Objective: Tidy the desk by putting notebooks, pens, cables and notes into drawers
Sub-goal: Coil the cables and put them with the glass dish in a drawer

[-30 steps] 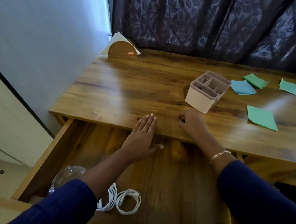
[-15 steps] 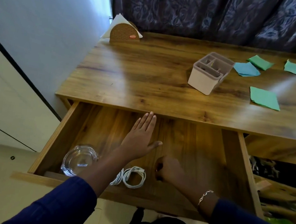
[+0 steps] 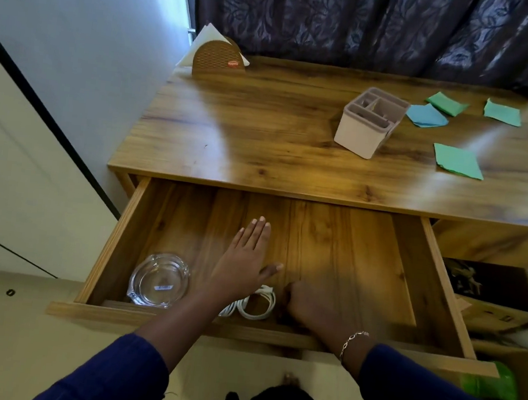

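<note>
The left hand [image 3: 243,262] and right hand [image 3: 310,307] lie just behind the drawer front [image 3: 258,333].

Daylight is admitted beside the curtain [image 3: 372,22], and pale glare is thrown across the counter [image 3: 263,128]. The drawer [image 3: 333,239] is lit more dimly. Edges are bowed by the wide lens; the right hand [image 3: 310,305] is slightly blurred.

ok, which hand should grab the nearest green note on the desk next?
Right, probably. The nearest green note lies on the right of the desk, on the side of the right hand, curled in the drawer. The left hand lies flat further left.
</note>
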Motion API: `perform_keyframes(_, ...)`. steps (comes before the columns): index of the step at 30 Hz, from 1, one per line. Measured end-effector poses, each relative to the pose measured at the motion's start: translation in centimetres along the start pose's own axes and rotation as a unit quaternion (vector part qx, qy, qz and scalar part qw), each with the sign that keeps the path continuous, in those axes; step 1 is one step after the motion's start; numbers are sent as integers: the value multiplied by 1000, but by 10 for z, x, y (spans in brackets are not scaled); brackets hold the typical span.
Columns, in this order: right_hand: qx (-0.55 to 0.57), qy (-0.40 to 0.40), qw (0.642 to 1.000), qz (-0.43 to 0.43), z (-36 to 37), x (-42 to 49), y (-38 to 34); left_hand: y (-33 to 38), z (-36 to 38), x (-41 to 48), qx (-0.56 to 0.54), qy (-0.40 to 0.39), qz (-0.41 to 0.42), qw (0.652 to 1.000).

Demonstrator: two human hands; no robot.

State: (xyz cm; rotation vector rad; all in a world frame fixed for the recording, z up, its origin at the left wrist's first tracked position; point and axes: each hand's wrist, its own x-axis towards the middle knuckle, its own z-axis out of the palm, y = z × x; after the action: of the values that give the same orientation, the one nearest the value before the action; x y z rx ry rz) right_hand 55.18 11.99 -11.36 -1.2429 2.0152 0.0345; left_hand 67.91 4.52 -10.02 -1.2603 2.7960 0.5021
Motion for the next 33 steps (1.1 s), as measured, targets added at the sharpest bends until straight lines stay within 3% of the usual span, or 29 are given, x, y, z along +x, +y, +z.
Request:
perform_keyframes(8, -18, 10, 1000, -9, -1, -6, -3, -7, 8, -27, 4, -7, -9, 1000)
perform_keyframes(11, 113, 9, 993, 26, -8, -6, 5, -10, 8, -34, -6, 10, -17, 1000)
perform_keyframes(14, 235, 62, 969, 35, -21, -15, 8, -12, 9, -43, -23, 32, -44, 998)
perform_keyframes(20, 23, 197, 978, -65, 4, -43, -7, -6, 13, -59, -46, 95, -64, 992)
perform_keyframes(27, -66, 414, 890, -178, 26, -47, -8, -5, 6, -54, 5, 124, -50, 991)
perform_keyframes(33, -81, 415, 887, -186, 9, -32, -16, -8, 0, -37, 28, 148, -3, 989)
